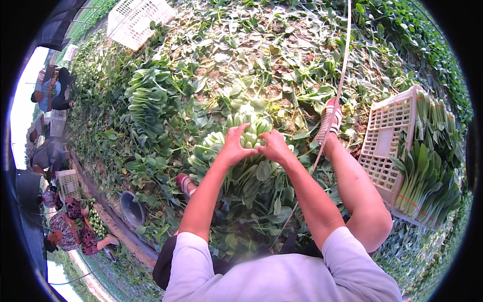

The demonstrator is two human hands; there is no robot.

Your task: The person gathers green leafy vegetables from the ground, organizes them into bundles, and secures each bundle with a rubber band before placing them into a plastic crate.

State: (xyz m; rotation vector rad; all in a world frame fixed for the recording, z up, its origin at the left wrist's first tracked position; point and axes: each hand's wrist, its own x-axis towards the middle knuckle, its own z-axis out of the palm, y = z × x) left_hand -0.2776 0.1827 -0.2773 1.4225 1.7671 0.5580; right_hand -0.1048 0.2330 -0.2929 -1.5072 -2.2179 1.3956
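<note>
A bunch of pale-stemmed leafy greens point(249, 139) lies in front of me, stem ends facing away and leaves trailing towards my body. My left hand point(237, 146) curves around the left side of the stems, thumb and fingers spread across them. On the other side, my right hand point(276, 146) has its bent fingers against the same stems. Both thumbs come close together at the near side. More loose greens point(211, 141) lie just left of my left hand. The undersides of both hands are hidden, as is any band around the bunch.
At right stands a white plastic crate point(386, 141) of banded greens point(415, 200). A pile of greens point(147, 100) lies left, near a dark bucket point(132, 209). An upturned-looking white crate point(139, 22) sits far off. A pale strap point(341, 79) crosses beside my foot. Several people work at far left.
</note>
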